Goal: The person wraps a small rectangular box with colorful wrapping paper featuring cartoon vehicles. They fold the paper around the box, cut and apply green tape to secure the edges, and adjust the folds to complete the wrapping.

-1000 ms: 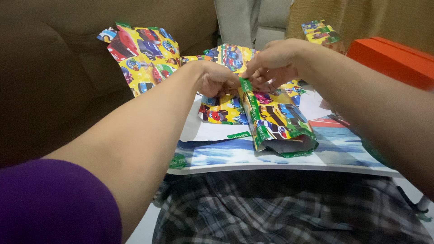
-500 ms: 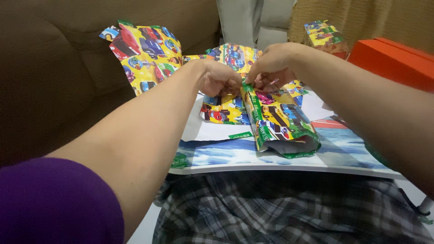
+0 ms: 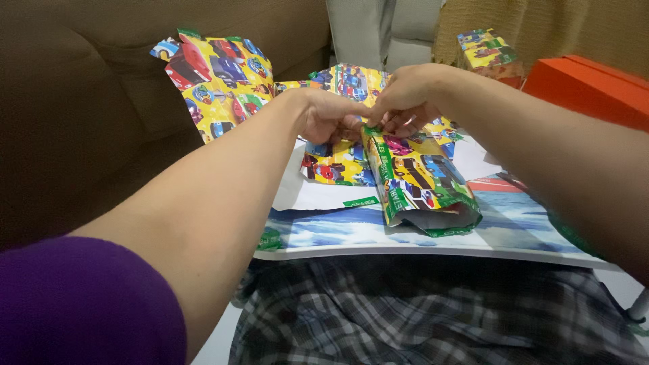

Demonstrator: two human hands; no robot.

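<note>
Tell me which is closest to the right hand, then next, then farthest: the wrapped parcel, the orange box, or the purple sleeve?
From the right hand:
1. Wrapped parcel, touching the fingertips, just below.
2. Orange box, off to the right.
3. Purple sleeve, bottom left, closest to the camera.

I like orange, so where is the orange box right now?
In the head view the orange box sits at the upper right, behind the person's right forearm, next to a small parcel wrapped in yellow cartoon-car paper.

Both arms outstretched; left hand [image 3: 329, 116], right hand [image 3: 403, 101] pinching.
</note>
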